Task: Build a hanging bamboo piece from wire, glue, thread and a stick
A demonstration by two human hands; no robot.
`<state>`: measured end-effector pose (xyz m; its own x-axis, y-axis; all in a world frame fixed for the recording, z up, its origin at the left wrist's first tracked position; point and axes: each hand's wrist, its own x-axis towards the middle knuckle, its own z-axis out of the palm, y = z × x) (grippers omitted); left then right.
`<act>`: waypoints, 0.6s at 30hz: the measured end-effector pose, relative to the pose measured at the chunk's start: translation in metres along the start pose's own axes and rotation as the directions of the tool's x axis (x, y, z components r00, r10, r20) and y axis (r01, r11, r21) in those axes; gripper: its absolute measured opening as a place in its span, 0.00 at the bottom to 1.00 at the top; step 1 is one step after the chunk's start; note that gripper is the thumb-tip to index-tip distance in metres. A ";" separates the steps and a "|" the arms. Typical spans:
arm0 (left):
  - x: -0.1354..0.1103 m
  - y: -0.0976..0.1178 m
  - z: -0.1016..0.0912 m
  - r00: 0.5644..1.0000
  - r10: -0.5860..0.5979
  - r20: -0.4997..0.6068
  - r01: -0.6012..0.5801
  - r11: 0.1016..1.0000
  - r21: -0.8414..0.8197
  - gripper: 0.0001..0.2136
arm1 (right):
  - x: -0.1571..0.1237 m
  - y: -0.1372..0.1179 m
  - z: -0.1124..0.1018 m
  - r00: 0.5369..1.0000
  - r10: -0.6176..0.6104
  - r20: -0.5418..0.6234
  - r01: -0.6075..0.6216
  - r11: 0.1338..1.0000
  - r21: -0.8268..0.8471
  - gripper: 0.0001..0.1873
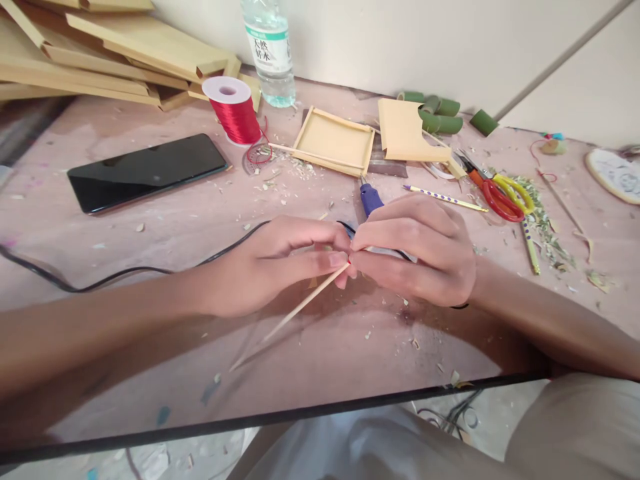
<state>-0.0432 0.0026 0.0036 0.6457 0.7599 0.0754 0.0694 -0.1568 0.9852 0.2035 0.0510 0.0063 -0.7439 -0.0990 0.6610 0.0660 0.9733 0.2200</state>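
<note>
My left hand [280, 267] pinches a thin bamboo stick [305, 303] between thumb and fingers; its tapered end slants down toward the lower left, above the tabletop. A small red spot, perhaps thread, shows on the stick at the thumb tip. My right hand [417, 250] is closed, its fingertips meeting the left ones at that spot. What lies inside its pinch is mostly hidden. Just behind the right fingers is a blue glue gun [371, 199], partly covered by the hand, with a black cord [135, 270] running left.
Behind are a red thread spool [234, 117], black phone [147, 172], water bottle [273, 60] and shallow wooden frame [334, 139]. To the right lie scissors [503, 197], a dotted pencil [445, 198], green bamboo pieces [440, 117] and shavings. Wooden pieces [100, 60] are stacked back left.
</note>
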 end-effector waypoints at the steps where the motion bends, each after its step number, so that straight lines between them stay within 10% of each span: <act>1: 0.000 -0.001 0.001 1.000 -0.028 0.004 0.028 0.998 -0.053 0.11 | 0.001 0.000 -0.001 1.000 -0.006 -0.009 0.006 1.000 -0.005 0.08; 14: -0.006 0.000 0.019 0.985 -0.157 -0.079 0.118 0.926 -0.359 0.16 | 0.006 0.003 -0.003 0.974 -0.189 -0.122 0.160 0.963 -0.215 0.06; 18: -0.004 -0.002 0.021 0.961 -0.211 -0.177 0.105 0.875 -0.472 0.14 | 0.004 0.015 -0.016 0.988 -0.021 -0.156 -0.006 0.985 -0.170 0.03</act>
<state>-0.0299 -0.0134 -0.0022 0.4717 0.8751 -0.1081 -0.2301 0.2406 0.9429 0.2124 0.0619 0.0240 -0.6321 -0.1508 0.7601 0.1827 0.9242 0.3353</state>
